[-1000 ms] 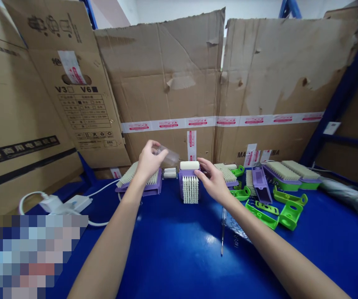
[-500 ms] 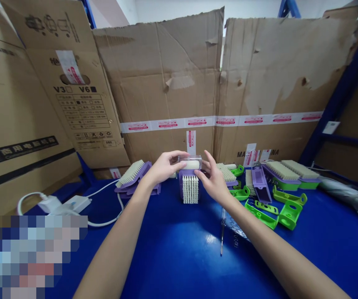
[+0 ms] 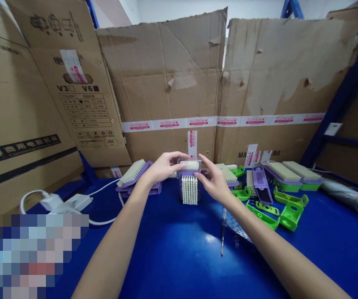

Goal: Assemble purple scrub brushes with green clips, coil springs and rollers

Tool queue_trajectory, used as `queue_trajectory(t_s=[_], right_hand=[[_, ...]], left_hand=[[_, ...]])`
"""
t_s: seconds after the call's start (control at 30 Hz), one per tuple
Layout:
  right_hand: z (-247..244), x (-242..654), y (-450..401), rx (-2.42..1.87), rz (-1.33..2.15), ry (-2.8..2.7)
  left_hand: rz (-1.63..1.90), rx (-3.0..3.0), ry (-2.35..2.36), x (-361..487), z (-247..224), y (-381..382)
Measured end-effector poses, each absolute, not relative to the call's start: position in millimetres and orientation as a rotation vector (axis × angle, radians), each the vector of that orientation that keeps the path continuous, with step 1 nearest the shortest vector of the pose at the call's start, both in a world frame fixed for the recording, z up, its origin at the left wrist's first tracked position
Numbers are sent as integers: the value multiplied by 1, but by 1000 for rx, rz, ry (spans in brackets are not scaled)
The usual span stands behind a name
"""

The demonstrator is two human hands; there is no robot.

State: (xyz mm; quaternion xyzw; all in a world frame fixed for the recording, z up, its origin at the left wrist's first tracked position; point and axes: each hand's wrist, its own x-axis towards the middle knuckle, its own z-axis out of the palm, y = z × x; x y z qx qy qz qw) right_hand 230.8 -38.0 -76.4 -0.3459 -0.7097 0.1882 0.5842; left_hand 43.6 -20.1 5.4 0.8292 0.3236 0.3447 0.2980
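In front of me a purple scrub brush point(image 3: 190, 190) stands on end, its cream bristles facing me. On top of it lies a clear plastic box point(image 3: 192, 165) with a whitish block or bristle pad inside; which one I cannot tell. My left hand point(image 3: 165, 167) grips the box's left side, thumb in front and fingers over the top. My right hand point(image 3: 213, 179) closes on the right side, index finger at the box's upper corner and thumb low, near the purple edge. Below the right forearm lies a screwdriver point(image 3: 223, 230) with a clear handle.
Purple brushes point(image 3: 132, 173) are stacked at left beside a white cable and adapter point(image 3: 77, 202). At right lie green plastic parts point(image 3: 291, 215), a purple holder point(image 3: 261, 185) and green-based brushes point(image 3: 281, 172). A small spring point(image 3: 236, 241) is near the screwdriver. Cardboard point(image 3: 166, 95) walls the back.
My right index finger has come down from above onto the clear box's upper right corner. My left hand keeps its grip, and the brush stays in place.
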Motion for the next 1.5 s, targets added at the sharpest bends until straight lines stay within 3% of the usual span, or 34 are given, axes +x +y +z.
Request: queue_trajectory(t_s=[0.73,0.9,1.33,1.5], right_hand=[[-76,240,-41,-834,406,-1849],[-88,237,-42,-906,348,-1757],[-104,220,-35,-924,534,-1818],[-102,224,-35,-962,546,-1820]], left_hand=[[882,2229,967,41,5,-24],[889,2309,1190,42,4,-27],[893,2425,1505,45,-1,-26],[865,2439,1429,43,-2,-27]])
